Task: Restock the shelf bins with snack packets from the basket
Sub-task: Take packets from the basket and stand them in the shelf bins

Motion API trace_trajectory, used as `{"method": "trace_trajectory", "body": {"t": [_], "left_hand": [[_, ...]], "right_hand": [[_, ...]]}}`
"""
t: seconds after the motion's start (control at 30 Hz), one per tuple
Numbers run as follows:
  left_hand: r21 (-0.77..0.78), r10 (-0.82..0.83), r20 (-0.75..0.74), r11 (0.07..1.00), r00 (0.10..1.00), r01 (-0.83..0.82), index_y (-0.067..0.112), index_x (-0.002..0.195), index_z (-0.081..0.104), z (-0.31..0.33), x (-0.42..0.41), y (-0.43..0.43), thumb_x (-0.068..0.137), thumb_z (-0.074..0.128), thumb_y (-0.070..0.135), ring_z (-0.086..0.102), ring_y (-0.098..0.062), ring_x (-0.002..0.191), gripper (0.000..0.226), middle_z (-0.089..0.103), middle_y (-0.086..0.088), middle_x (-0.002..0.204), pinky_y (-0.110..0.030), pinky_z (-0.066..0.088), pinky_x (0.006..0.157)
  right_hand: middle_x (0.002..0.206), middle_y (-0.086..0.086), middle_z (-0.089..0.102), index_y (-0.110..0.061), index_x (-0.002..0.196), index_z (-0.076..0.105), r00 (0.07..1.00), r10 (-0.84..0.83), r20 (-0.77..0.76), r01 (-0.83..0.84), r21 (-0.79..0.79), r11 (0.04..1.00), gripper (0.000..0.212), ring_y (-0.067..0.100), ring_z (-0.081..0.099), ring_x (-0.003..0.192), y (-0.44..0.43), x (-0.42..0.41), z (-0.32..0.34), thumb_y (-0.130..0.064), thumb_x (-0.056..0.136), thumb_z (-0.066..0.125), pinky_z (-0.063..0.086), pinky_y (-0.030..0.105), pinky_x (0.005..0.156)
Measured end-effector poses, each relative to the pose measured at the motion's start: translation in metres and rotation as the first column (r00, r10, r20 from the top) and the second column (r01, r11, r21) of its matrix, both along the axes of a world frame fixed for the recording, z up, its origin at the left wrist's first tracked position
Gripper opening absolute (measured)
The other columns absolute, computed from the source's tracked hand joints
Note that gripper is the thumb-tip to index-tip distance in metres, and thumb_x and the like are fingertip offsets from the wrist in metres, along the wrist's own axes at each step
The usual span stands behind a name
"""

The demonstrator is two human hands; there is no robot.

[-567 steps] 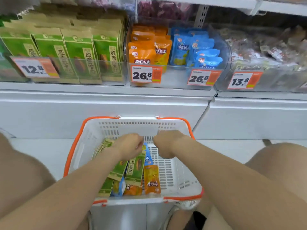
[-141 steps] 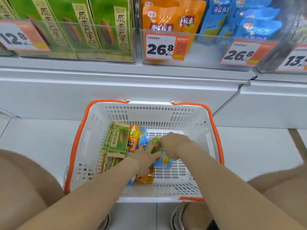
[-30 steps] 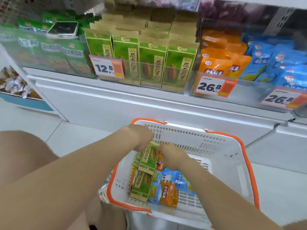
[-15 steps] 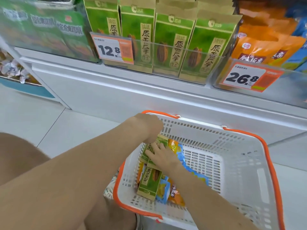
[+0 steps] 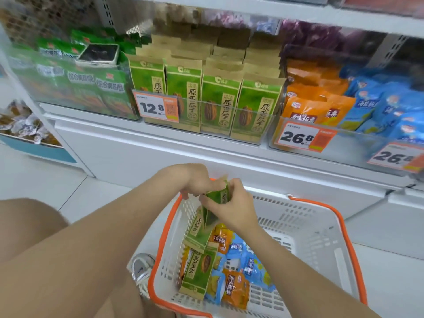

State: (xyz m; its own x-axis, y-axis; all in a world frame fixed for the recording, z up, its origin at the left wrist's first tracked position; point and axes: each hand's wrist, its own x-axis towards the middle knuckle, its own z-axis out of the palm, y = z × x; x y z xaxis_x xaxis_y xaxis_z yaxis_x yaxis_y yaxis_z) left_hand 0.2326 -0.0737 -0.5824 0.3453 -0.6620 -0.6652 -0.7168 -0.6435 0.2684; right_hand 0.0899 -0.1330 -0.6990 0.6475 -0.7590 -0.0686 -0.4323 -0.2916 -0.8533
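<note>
Green packets (image 5: 199, 230): two in hands (image 5: 195, 180) (image 5: 231, 207), one in basket (image 5: 343, 228).

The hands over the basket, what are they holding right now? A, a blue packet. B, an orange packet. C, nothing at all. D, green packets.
D: the left hand and the right hand both grip green sunflower-seed packets above the near-left rim of the white basket.

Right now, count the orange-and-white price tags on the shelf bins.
3. The 12.8 tag fronts the green-packet bin; one 26.8 tag fronts the orange-packet bin; a second 26.8 tag sits far right, partly cropped. Others may be hidden.
</note>
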Motion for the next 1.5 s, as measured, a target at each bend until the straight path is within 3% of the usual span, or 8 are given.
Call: {"method": "trace_trajectory", "body": {"t": [0.13, 0.27, 0.4, 0.67, 0.8, 0.93, 1.23, 1.5], "left_hand": [[-0.246, 0.182, -0.219, 0.94, 0.959, -0.235, 0.003, 0.114, 0.067, 0.014, 0.0, 0.006, 0.105, 0.059, 0.032, 0.078, -0.028, 0.087, 0.032, 0.075, -0.017, 0.101, -0.045, 0.066, 0.076], [-0.418, 0.273, -0.351, 0.81, 0.896, -0.411, 0.015, 0.103, 0.074, 0.034, 0.01, 0.017, 0.102, 0.068, 0.033, 0.077, -0.028, 0.084, 0.018, 0.077, -0.012, 0.101, -0.034, 0.063, 0.06], [-0.534, 0.212, -0.451, 0.715, 0.867, -0.452, 0.021, 0.105, 0.075, 0.062, 0.013, 0.025, 0.102, 0.068, 0.036, 0.077, -0.018, 0.083, 0.016, 0.081, -0.001, 0.095, -0.029, 0.06, 0.062], [-0.893, 0.39, -0.262, 0.249, 0.883, -0.374, 0.02, 0.109, 0.067, 0.11, 0.037, 0.014, 0.108, 0.046, 0.013, 0.065, -0.02, 0.109, 0.023, 0.067, -0.001, 0.119, -0.038, 0.053, 0.094], [-0.902, 0.558, 0.257, 0.432, 0.789, -0.011, 0.022, 0.133, 0.056, 0.109, 0.066, 0.01, 0.076, 0.063, -0.012, 0.041, -0.031, 0.131, 0.066, 0.042, -0.004, 0.143, -0.049, 0.041, 0.106], [-0.798, 0.49, 0.473, 0.59, 0.732, 0.121, 0.027, 0.145, 0.051, 0.107, 0.083, 0.001, 0.085, 0.06, -0.001, 0.034, -0.03, 0.136, 0.067, 0.046, 0.001, 0.149, -0.056, 0.032, 0.108], [-0.872, 0.58, 0.379, 0.485, 0.722, 0.068, 0.034, 0.099, 0.07, 0.113, 0.093, 0.0, 0.094, 0.059, 0.007, 0.054, -0.025, 0.115, 0.03, 0.07, 0.01, 0.103, -0.05, 0.031, 0.097], [-0.874, 0.578, 0.383, 0.48, 0.72, 0.08, 0.036, 0.101, 0.076, 0.12, 0.095, 0.007, 0.101, 0.066, 0.017, 0.062, -0.025, 0.105, 0.022, 0.073, 0.01, 0.099, -0.044, 0.03, 0.089]], "right_hand": [[0.084, -0.01, 0.068, -0.025, 0.095, 0.056, 0.984, -0.079, 0.158, 0.081, -0.008, 0.997, 0.055, 0.0, 0.064, 0.073, -0.001, -0.002, 0.039, -0.06, 0.068, 0.09, 0.045, 0.015, 0.057], [0.091, -0.011, 0.069, -0.031, 0.102, 0.057, 0.961, -0.089, 0.263, 0.099, -0.024, 0.995, 0.024, 0.011, 0.07, 0.073, -0.005, -0.009, 0.068, -0.034, 0.089, 0.077, 0.059, 0.044, 0.067], [0.099, -0.004, 0.072, -0.032, 0.136, 0.041, 0.929, 0.035, 0.367, -0.02, -0.044, 0.999, 0.045, 0.017, 0.073, 0.083, -0.012, -0.009, 0.108, -0.028, 0.1, 0.068, 0.06, 0.042, 0.072], [0.105, -0.014, 0.072, -0.024, 0.123, 0.051, 0.855, 0.051, 0.516, 0.188, -0.399, 0.897, 0.025, 0.012, 0.07, 0.096, -0.029, 0.026, 0.198, -0.028, 0.101, 0.063, 0.058, 0.049, 0.079], [0.098, -0.008, 0.072, -0.016, 0.112, 0.046, 0.698, -0.011, 0.716, 0.371, -0.348, 0.861, 0.023, 0.01, 0.071, 0.087, -0.032, 0.047, 0.242, -0.021, 0.1, 0.066, 0.057, 0.047, 0.075], [0.088, -0.011, 0.067, -0.01, 0.108, 0.045, 0.682, 0.01, 0.731, 0.411, -0.395, 0.822, 0.024, 0.01, 0.065, 0.077, -0.038, 0.072, 0.264, -0.018, 0.101, 0.065, 0.052, 0.043, 0.072], [0.085, -0.004, 0.067, -0.026, 0.113, 0.04, 0.895, 0.18, 0.407, 0.083, -0.55, 0.831, 0.026, 0.023, 0.059, 0.076, -0.067, 0.116, 0.263, -0.022, 0.101, 0.063, 0.035, 0.033, 0.064], [0.114, 0.002, 0.074, -0.022, 0.129, 0.066, 0.972, 0.236, -0.019, -0.159, -0.79, 0.592, 0.027, 0.028, 0.064, 0.107, -0.078, 0.15, 0.266, -0.025, 0.102, 0.06, 0.051, 0.042, 0.092]]}}
